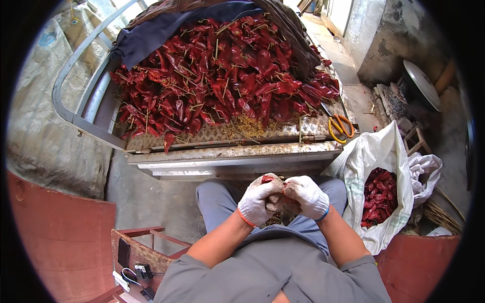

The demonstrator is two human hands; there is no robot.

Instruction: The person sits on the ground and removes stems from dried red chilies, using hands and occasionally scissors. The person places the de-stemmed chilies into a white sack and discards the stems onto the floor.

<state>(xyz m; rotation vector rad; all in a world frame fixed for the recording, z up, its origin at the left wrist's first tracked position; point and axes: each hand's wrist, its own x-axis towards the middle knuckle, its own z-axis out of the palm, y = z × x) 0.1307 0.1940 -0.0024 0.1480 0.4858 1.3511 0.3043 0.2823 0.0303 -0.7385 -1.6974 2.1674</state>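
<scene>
Both my hands wear white knitted gloves and meet above my lap. My left hand [259, 201] is closed around a red chili pepper [268, 179], mostly hidden by the fingers. Pressed up against it, the fingers of my right hand [309, 197] pinch the same pepper's end; a bit of red shows between the two hands. Just ahead lies a big heap of dried red chili peppers [217, 76] with stems, spread on a metal cart bed [212, 139]. To my right stands a white woven sack [386, 146], its mouth showing more red chili peppers [379, 197] inside.
Orange-handled scissors [341, 127] rest on the cart's right corner. Dark cloth [166, 33] covers the heap's back, and a metal rail [65, 81] curves along its left. A wooden stool [151, 257] at lower left holds a phone [124, 252]. A round lid [422, 85] leans at right.
</scene>
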